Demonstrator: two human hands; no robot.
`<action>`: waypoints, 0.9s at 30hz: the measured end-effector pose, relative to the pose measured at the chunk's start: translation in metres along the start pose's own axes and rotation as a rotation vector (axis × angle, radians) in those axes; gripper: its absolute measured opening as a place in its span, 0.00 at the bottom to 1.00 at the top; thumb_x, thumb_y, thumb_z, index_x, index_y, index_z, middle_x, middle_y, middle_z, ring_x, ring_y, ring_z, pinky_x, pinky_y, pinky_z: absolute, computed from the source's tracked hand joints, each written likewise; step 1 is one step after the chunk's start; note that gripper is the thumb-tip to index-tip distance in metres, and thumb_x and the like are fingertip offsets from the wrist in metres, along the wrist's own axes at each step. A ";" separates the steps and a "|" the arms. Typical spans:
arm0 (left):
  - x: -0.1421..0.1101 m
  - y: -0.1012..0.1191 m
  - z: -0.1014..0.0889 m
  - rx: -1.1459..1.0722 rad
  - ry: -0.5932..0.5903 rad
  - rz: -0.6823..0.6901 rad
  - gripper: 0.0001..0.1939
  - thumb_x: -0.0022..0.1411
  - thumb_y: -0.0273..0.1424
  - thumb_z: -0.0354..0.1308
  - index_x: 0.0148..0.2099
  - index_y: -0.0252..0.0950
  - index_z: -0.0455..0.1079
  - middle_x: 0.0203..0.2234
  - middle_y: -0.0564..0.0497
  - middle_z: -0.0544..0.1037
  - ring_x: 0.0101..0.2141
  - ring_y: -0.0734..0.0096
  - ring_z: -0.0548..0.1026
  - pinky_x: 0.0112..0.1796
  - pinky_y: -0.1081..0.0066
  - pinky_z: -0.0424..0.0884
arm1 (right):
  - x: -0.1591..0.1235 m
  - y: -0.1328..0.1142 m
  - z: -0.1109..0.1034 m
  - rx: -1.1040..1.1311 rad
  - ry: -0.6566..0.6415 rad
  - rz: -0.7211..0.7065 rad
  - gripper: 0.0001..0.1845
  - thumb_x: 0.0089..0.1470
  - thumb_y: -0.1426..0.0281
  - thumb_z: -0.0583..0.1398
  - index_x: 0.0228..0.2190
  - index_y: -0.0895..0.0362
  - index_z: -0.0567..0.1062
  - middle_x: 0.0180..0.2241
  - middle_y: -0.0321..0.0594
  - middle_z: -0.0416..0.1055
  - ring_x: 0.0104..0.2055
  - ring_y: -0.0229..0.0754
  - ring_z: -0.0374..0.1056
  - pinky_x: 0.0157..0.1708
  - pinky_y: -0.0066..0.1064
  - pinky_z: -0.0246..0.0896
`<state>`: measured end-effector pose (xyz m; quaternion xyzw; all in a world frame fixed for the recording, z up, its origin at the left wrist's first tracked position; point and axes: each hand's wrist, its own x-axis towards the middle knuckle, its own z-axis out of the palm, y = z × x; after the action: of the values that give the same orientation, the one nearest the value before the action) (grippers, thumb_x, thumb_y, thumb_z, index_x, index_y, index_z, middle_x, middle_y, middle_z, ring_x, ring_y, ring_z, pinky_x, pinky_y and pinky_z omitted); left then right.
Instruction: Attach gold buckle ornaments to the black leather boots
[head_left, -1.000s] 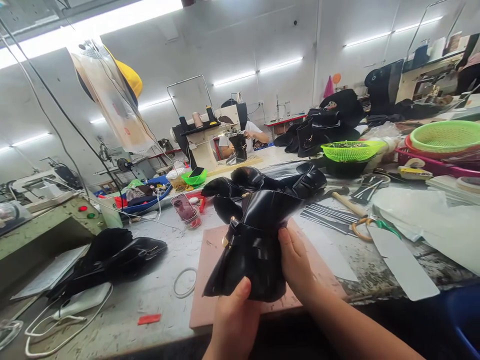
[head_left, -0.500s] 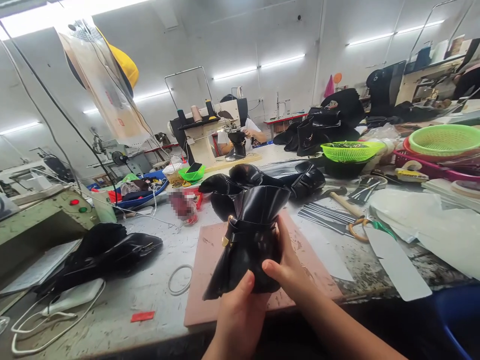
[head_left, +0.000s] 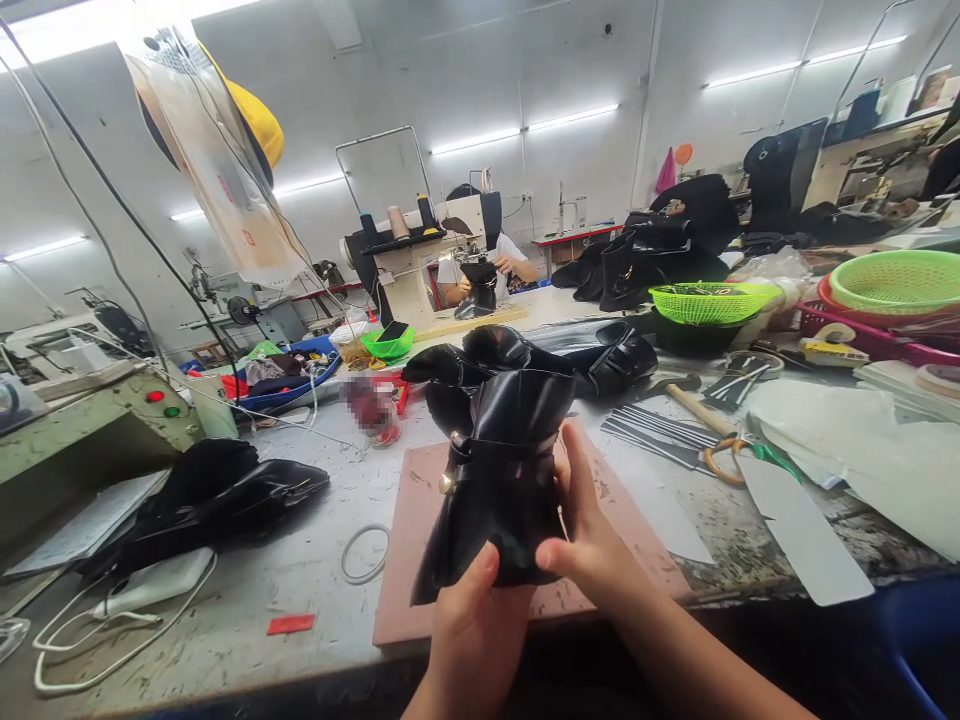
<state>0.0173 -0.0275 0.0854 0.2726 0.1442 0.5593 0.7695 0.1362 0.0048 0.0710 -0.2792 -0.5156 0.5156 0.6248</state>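
Note:
A glossy black leather boot upper (head_left: 501,470) with a strap and a small gold buckle is held upright above a pink cutting board (head_left: 420,560). My left hand (head_left: 472,625) grips its lower edge from below, thumb pressed on the leather. My right hand (head_left: 589,530) clasps its right side, thumb near the bottom and fingers up along the shaft. More black boot uppers (head_left: 525,360) lie just behind it on the table.
A black leather pile (head_left: 217,500), a white cable and a wire ring (head_left: 364,553) lie left. A hammer (head_left: 694,400), scissors, white paper pieces (head_left: 810,530) and green baskets (head_left: 705,300) sit right. A person works at a sewing machine (head_left: 420,265) behind.
The boot upper has been gathered closer and turned more upright. My right hand slid from its upper right edge down toward the bottom, close to my left thumb.

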 end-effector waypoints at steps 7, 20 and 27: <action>0.002 0.001 0.007 -0.043 -0.065 -0.031 0.23 0.61 0.41 0.48 0.55 0.38 0.67 0.53 0.46 0.69 0.59 0.49 0.56 0.58 0.50 0.49 | -0.001 -0.007 -0.003 0.127 -0.160 0.083 0.65 0.39 0.51 0.66 0.61 0.47 0.27 0.63 0.45 0.45 0.63 0.49 0.45 0.59 0.47 0.44; 0.003 -0.001 -0.037 0.056 0.104 -0.047 0.22 0.49 0.44 0.57 0.47 0.44 0.73 0.42 0.49 0.77 0.52 0.50 0.67 0.52 0.57 0.62 | 0.000 -0.013 0.005 -0.049 -0.001 -0.069 0.50 0.32 0.47 0.67 0.55 0.50 0.58 0.43 0.43 0.70 0.47 0.53 0.65 0.47 0.46 0.59; 0.018 -0.036 -0.068 0.339 0.297 -0.450 0.10 0.54 0.38 0.60 0.33 0.36 0.74 0.28 0.47 0.78 0.29 0.66 0.75 0.30 0.70 0.69 | 0.032 -0.030 -0.005 -1.174 -0.090 -0.729 0.32 0.51 0.47 0.53 0.47 0.57 0.69 0.29 0.41 0.71 0.32 0.45 0.65 0.40 0.41 0.53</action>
<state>0.0152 -0.0012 0.0109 0.2738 0.4028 0.3768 0.7879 0.1496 0.0259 0.1068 -0.3585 -0.7957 -0.0804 0.4816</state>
